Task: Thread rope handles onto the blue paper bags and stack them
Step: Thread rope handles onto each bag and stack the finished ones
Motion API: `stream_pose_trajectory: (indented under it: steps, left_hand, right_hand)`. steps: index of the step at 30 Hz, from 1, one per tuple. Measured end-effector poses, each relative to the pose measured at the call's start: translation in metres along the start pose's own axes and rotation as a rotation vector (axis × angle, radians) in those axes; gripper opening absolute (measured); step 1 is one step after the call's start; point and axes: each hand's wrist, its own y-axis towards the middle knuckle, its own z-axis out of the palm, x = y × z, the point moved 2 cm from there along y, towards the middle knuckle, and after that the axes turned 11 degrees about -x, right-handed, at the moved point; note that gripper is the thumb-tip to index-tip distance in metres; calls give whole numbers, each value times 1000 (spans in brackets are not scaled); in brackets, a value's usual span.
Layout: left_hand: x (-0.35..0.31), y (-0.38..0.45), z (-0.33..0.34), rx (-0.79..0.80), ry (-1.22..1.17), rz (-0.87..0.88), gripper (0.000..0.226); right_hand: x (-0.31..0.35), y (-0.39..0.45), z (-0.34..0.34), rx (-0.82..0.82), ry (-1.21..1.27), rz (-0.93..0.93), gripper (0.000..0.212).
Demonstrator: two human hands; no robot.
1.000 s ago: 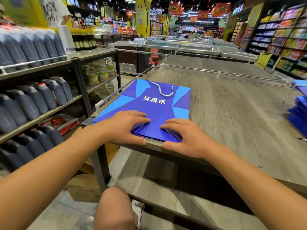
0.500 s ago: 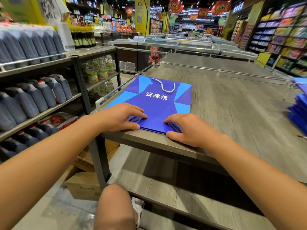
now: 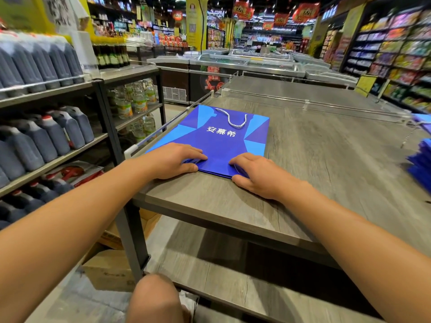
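Blue paper bag under both hands

So there's a blue paper bag lying flat on the grey wood-look worktop, near its left edge. It's folded flat, dark blue with lighter blue angular panels and white characters printed across the front. A white rope handle is threaded at the far end, its loop lying flat on the bag. More blue bags sit piled at the far right, blurry.
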Motion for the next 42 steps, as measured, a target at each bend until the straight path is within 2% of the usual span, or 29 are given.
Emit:
stream_pose_trajectory:
  steps: [10, 15, 17, 19, 23, 28, 33, 37, 39, 42]
  left_hand:
    - [13, 22, 3, 0, -22, -43, 43]
    - [2, 25, -1, -22, -13, -85, 42]
    - [-9, 29, -2, -72, -6, -111, 43]
    - [-25, 35, -2, -187, -25, -136, 44]
    - [-79, 53, 7, -376, -180, -159, 45]
    - [-175, 92, 30, -394, -289, -86, 49]
    - [-273, 129, 59, -345, -365, 48, 49]
    - [-339, 147, 79, -273, -504, 65, 44]
    - [-366, 154, 89, -217, -597, 35, 43]
    - [-397, 168, 105, -138, -714, -43, 45]
  right_hand:
    - [-14, 26, 6, 5, 54, 24, 44]
    - [-13, 24, 4, -47, 63, 31, 46]
    - [-14, 19, 1, -92, 63, 48, 51]
    - [-21, 10, -7, -160, 104, 106, 54]
    - [-55, -27, -36, -261, 61, 223, 60]
    - [-116, -100, -80, -320, -63, 413, 55]
    - [-180, -188, -124, -366, -162, 616, 55]
    - [-238, -263, -162, -428, -160, 885, 61]
    - [-256, -290, -168, -360, -209, 982, 67]
    - [-258, -304, -157, -240, -272, 988, 71]
